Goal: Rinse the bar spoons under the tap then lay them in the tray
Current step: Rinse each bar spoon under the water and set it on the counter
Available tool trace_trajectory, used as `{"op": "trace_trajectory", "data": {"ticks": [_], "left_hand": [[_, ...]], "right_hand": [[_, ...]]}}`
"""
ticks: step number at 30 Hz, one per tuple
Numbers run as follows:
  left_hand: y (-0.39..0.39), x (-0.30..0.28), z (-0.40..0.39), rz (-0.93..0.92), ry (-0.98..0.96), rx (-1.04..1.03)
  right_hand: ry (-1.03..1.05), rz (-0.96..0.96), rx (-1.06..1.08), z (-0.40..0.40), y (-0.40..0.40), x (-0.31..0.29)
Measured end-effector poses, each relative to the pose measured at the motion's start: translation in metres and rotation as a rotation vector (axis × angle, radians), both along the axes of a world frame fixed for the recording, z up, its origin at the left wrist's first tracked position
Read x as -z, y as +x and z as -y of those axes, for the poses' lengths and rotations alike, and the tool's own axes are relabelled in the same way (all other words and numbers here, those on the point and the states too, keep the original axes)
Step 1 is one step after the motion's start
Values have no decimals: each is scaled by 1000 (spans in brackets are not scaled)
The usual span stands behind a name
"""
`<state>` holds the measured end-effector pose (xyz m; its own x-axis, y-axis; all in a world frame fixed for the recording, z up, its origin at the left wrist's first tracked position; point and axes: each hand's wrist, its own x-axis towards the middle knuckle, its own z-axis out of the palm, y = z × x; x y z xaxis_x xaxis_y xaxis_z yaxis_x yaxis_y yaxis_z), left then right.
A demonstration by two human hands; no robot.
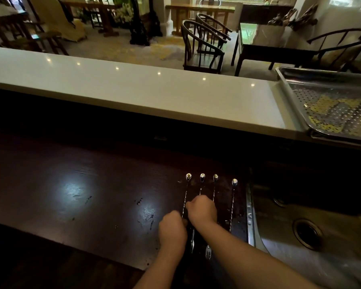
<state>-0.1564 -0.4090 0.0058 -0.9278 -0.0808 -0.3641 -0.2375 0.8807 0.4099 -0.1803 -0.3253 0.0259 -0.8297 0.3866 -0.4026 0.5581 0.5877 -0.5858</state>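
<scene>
Barely begun, by the look of it. Four bar spoons [210,197] lying side by side on the dark surface [81,184], bowls away, fork ends near, just left of the sink [300,226]. None in the perforated tray [329,113], up on the pale counter [133,90] at far right, well apart from the spoons. No tap in view, no running water seen. Left hand [172,230] curled at the leftmost stem, fingers together, apparently pinching it; grip not fully clear. Right hand [201,209] closed over the middle stems, seemingly gathering them. Rinsing and laying in the tray all left to do.
</scene>
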Motion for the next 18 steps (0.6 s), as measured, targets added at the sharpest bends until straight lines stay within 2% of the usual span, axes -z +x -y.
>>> {"op": "trace_trajectory", "data": {"ticks": [10,18], "left_hand": [[12,-3,12,-31,20,20],[7,-8,16,5,4,46]], "right_hand": [[95,70,-46,20,-9,8],[5,127,29,22,-17,8]]}}
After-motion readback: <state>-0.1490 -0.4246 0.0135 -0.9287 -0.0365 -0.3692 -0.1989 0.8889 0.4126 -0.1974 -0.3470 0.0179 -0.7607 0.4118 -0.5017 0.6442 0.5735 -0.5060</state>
